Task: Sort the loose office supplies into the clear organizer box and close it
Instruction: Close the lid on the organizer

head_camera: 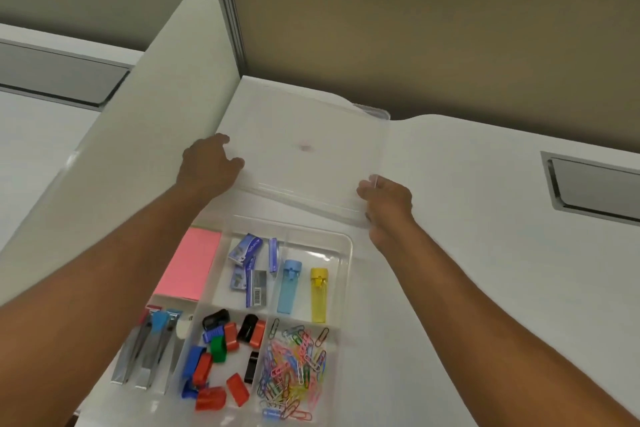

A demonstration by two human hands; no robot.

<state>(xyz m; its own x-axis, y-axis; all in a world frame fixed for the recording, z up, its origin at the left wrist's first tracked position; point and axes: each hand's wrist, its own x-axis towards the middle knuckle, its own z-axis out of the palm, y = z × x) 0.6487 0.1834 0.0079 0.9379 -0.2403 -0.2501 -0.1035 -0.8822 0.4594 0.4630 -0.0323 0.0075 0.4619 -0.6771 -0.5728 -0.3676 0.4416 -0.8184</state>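
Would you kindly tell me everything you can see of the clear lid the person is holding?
The clear lid is a flat, transparent sheet that looks like plastic, with a raised rim and a small tab at its far right corner. It is off the organizer box, beyond its far end, over the white desk. The left hand grips its left edge and the right hand its near right corner.

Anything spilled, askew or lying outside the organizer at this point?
Nothing spilled. The box holds its supplies by compartment, and paper clips stay in theirs. The clear lid is off, gripped by the left hand and right hand. A faint pink smudge shows on it.
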